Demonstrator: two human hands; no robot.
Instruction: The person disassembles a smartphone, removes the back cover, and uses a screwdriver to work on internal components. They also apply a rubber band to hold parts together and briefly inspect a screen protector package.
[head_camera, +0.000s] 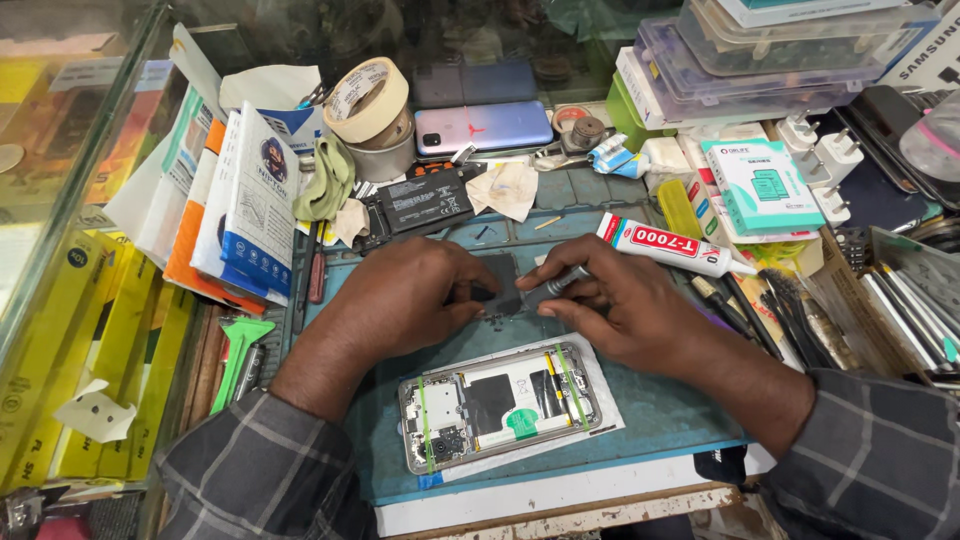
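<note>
My left hand (400, 295) presses down on a small dark flat rectangular panel (500, 280) that lies on the blue-green rubber work mat (660, 410) covering the table; its fingers are curled over the panel's left edge, holding it still. My right hand (625, 310) grips a thin grey metal tool (555, 283) in a pinch, its tip touching the panel's right side. Just in front of both hands lies an opened phone body with a silver frame and two yellow-green bands across it (500, 405) — resting on a white sheet, apart from the panel. A white glue tube with a red label (665, 245) lies just beyond my right hand. A black flat battery (420, 205) sits farther back, near a roll of tan tape (368, 100).
</note>
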